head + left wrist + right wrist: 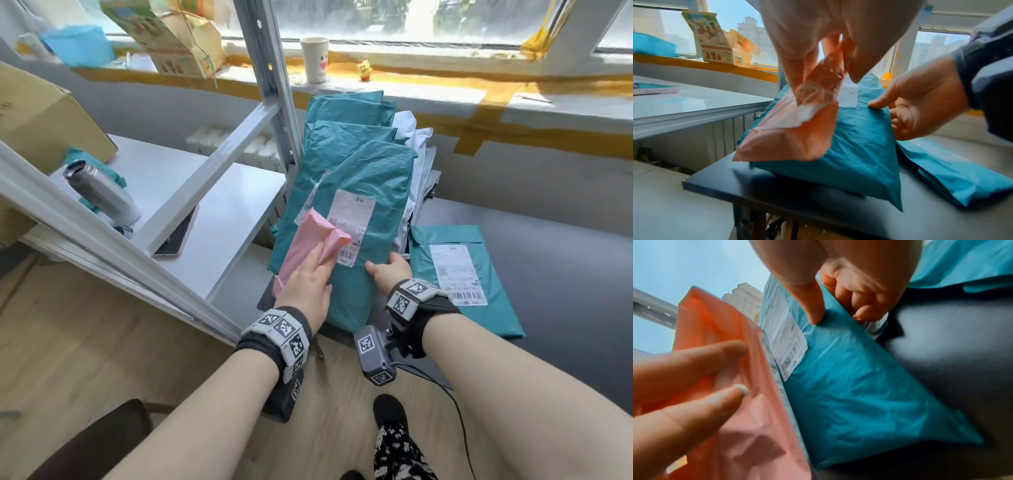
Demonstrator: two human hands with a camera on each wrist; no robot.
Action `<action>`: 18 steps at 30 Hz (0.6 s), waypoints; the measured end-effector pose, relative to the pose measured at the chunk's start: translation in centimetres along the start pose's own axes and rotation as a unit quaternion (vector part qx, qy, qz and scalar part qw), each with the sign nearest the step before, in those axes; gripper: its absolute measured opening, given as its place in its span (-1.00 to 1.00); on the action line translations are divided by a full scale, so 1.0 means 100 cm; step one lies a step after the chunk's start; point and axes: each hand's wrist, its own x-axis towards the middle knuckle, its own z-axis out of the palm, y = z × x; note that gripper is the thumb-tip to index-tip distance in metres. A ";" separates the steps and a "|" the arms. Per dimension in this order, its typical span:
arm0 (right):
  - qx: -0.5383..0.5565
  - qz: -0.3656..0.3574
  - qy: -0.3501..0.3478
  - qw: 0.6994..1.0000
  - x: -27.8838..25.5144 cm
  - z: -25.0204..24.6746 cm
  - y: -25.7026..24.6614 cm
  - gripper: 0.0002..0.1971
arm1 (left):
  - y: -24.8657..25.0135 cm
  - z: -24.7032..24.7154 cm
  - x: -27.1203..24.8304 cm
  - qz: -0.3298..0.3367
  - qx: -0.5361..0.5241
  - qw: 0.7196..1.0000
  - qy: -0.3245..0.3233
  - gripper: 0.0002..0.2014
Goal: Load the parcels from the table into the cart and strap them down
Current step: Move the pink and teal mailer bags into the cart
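Note:
A stack of teal mailer parcels lies on the dark table (565, 260). On the top teal parcel (373, 178) (859, 146) (859, 394), which bears a white label, my right hand (387, 267) (920, 100) (838, 308) grips the near right edge, thumb above and fingers curled under. My left hand (318, 257) (828, 53) holds a slim pink parcel (305, 246) (793, 129) (735, 402) just above the teal parcel's left side; its fingers (694, 369) lie along the pink top. No cart is in view.
Another labelled teal parcel (455, 274) lies flat to the right on the table. To the left, a white shelf (219, 212) carries a steel bottle (99, 192), a phone (174, 236) and a cardboard box (44, 120). A grey rack post (270, 85) rises beside the stack. A windowsill runs behind.

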 end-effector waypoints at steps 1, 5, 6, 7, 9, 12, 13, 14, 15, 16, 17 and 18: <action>0.001 -0.011 0.015 1.000 -0.001 0.000 0.000 -0.69 | -0.002 -0.001 0.002 -0.004 -0.024 0.999 0.026 -0.28; 0.040 -0.095 0.065 0.993 -0.010 -0.002 -0.018 -0.82 | -0.009 -0.008 0.011 -0.043 -0.086 0.991 0.089 -0.24; 0.026 -0.122 0.071 0.990 -0.011 -0.002 -0.025 -0.84 | -0.009 -0.010 0.012 -0.057 -0.096 0.990 0.089 -0.27; 0.011 -0.144 0.073 0.987 -0.011 -0.002 -0.033 -0.83 | -0.010 -0.013 0.014 -0.068 -0.103 0.989 0.086 -0.30; -0.013 -0.166 0.069 0.984 -0.010 -0.002 -0.048 -0.78 | -0.012 -0.017 0.018 -0.089 -0.114 0.986 0.087 -0.37; -0.046 -0.141 0.048 0.988 -0.006 0.004 -0.065 -0.67 | -0.016 -0.022 0.022 -0.129 -0.124 0.980 0.081 -0.48; -0.053 -0.123 0.031 0.991 -0.005 0.006 -0.069 -0.62 | -0.017 -0.023 0.023 -0.134 -0.123 0.980 0.079 -0.50; -0.062 -0.111 0.015 0.992 -0.003 0.008 -0.073 -0.55 | -0.018 -0.024 0.023 -0.137 -0.120 0.980 0.076 -0.50; -0.074 -0.098 0.002 0.992 -0.001 0.009 -0.077 -0.48 | -0.018 -0.025 0.024 -0.139 -0.118 0.981 0.072 -0.50; -0.085 -0.089 -0.005 0.992 0.000 0.010 -0.081 -0.41 | -0.019 -0.025 0.025 -0.141 -0.115 0.981 0.068 -0.51; -0.097 -0.082 -0.011 0.992 0.002 0.011 -0.084 -0.34 | -0.019 -0.025 0.026 -0.142 -0.113 0.981 0.065 -0.51; -0.105 -0.076 -0.017 0.991 0.007 0.013 -0.087 -0.29 | -0.019 -0.025 0.027 -0.142 -0.111 0.982 0.064 -0.51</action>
